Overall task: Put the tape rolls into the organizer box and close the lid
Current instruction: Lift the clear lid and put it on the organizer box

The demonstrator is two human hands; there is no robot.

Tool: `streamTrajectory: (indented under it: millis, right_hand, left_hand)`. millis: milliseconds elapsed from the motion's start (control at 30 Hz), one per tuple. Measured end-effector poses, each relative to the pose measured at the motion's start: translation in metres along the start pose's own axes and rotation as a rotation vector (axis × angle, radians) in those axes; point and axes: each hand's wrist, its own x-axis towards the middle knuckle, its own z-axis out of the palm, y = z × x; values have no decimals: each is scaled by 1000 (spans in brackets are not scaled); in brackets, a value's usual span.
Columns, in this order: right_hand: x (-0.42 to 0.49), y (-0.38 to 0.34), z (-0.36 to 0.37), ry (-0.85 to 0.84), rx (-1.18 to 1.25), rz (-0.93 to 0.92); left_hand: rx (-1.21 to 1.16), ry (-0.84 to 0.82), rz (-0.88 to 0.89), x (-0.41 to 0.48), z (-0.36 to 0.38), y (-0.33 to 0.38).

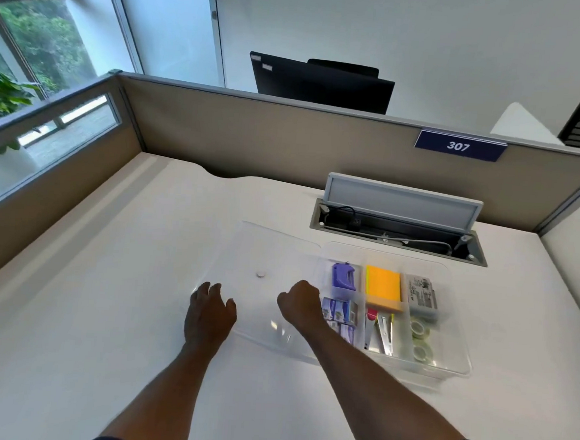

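Observation:
Two clear tape rolls [419,339] lie in the near right compartment of the transparent organizer box [457,365]. The box is uncovered. Its clear lid [269,252], with a small round knob in the middle, lies on the desk just left of the box. My left hand [208,312] sits at the lid's near left corner, fingers curled over the edge. My right hand [301,305] is curled at the lid's right side, close to the box's left wall.
Other compartments hold a purple stapler [344,275], orange sticky notes [382,286], staple boxes [339,311] and a grey packet [421,292]. An open cable hatch [398,227] lies behind the box. Cubicle partitions [287,144] bound the white desk [104,310] at the back and left.

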Motion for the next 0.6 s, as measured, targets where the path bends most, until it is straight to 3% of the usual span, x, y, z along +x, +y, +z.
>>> streamTrajectory:
  millis: [167,433,600]
  right_hand:
    - [10,-8,21,-28,41,219]
    - [7,-10,35,35,83,283]
    - [5,-8,34,83,152,258]
  left_hand:
    - [104,-47,-7,28,-3,-8]
    - [145,-80,-137,35,-7,-10]
    - [-35,-44,-344,57,-25,-30]
